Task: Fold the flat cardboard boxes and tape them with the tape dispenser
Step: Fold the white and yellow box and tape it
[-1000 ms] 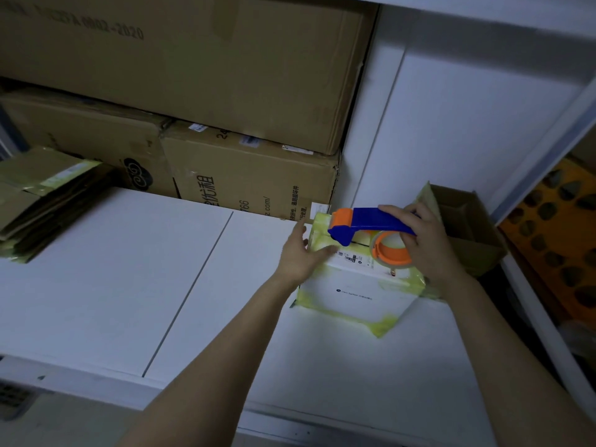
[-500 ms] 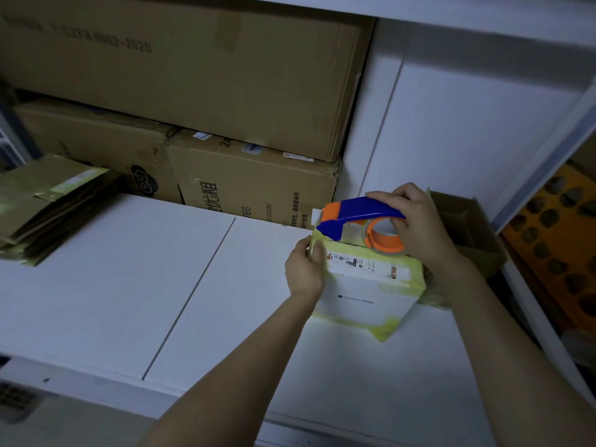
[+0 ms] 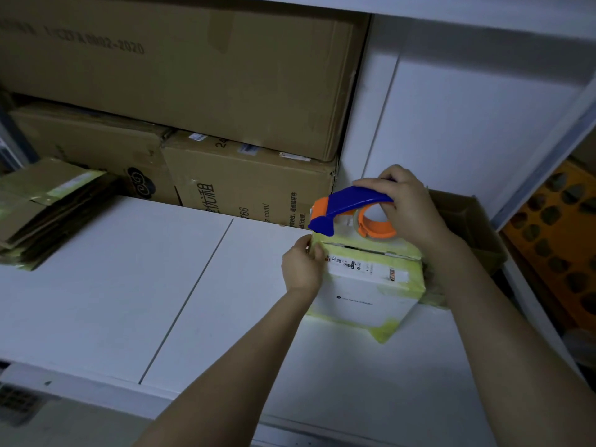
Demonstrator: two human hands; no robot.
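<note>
The small white cardboard box with yellowish taped edges (image 3: pixel 364 285) stands on the right part of the white shelf surface (image 3: pixel 129 285), just in front of an open brown carton (image 3: pixel 464 221). The left hand (image 3: pixel 301 266) grips its upper left corner, fingers curled over the edge. The right hand (image 3: pixel 409 208) is wrapped round the handle of the blue-and-orange tape dispenser (image 3: pixel 348 208), whose nose sits on the top at that same corner. My worry is the cutter end catching those left fingers, since they almost touch. I also reckon a one-corner hold could let the light box tip or skid as tape pulls, running the strip off the seam. The stack of flat brown cardboard (image 3: pixel 42 208) lies well apart on the left.
</note>
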